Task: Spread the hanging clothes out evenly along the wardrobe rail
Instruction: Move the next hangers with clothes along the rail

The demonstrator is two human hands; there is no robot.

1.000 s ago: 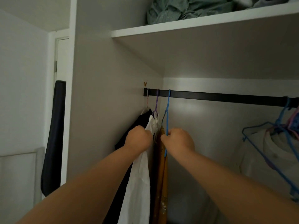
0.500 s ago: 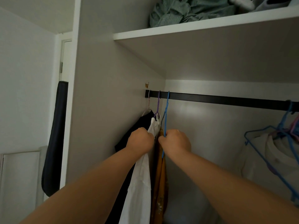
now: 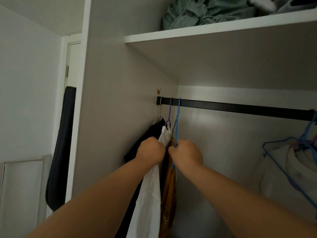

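Note:
A black rail [image 3: 240, 107] runs across the wardrobe. Three garments hang bunched at its left end: a black one [image 3: 147, 134], a white one [image 3: 151, 194] on a purple hanger [image 3: 169, 112], and a mustard one [image 3: 169, 186] on a blue hanger [image 3: 177, 117]. My left hand [image 3: 151, 151] grips the white garment near its shoulder. My right hand [image 3: 187, 154] grips the blue hanger's lower wire. At the rail's right end hang pale garments [image 3: 283, 169] on blue hangers [image 3: 291, 160].
A white shelf [image 3: 205, 30] above the rail carries crumpled green fabric [image 3: 197, 12]. The wardrobe's side panel [image 3: 111, 117] stands close left of the bunch. A dark bag [image 3: 60, 148] hangs outside by the door frame. The rail's middle stretch is bare.
The two hands have drawn closer together at the bunch; my right hand shifted slightly left with the blue hanger. The hooks sit where they were on the rail.

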